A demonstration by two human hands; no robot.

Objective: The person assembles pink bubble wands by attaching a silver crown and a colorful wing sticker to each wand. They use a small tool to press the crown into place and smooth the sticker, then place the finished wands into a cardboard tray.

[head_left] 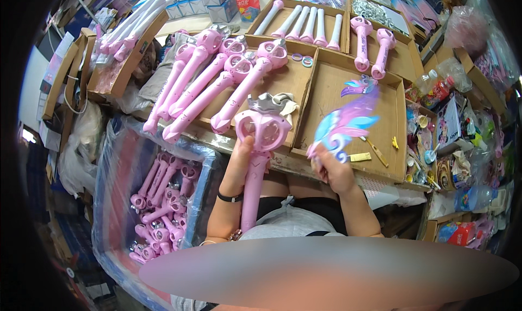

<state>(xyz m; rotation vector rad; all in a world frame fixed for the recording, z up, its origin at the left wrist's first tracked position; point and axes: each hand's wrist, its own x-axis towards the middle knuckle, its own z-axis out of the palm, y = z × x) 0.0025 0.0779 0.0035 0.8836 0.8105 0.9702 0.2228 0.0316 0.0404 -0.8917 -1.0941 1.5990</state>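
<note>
1. The work surface is a row of shallow cardboard trays set edge to edge, with a crowded room all around.
2. Beside the seated person's left side stands a plastic-wrapped crate with a heap of small pink wands inside.
3. The left hand is closed round the neck of a big pink wand, upright in front of the lap, its silver crown on top; most of those fingers are hidden behind it.
4. The right hand pinches the lower end of a purple, blue and pink wing over the right tray; its upper tip looks smeared, and the fingers cover its root.
5. A blurred oval covers the bottom of my view, and the far edges fall into darkness.
6. Large pink wands lie slanted across the left tray, overlapping.
7. Behind are white sticks and two shorter pink wands.
8. Another wing lies beyond the held one, which partly blocks the tray floor; a yellow strip sits near the right hand.
</note>
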